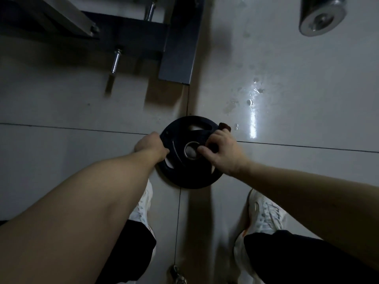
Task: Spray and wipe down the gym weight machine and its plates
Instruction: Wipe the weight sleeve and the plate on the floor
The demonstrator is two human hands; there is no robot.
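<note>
Between the feet, low over the tiled floor (82, 111): weight plate (184, 173), gripped at its left rim by the left hand (150, 144) to steady it while the right hand (222, 153), clutching a dark cloth (224, 127), rubs its face. Machine frame (177, 48) stands beyond.

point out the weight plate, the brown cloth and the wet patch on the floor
weight plate (188, 177): head view, lower face of the black disc
brown cloth (224, 127): head view, corner sticking out beyond the plate's rim
wet patch (252, 103): head view, bright glint among the droplets
</note>
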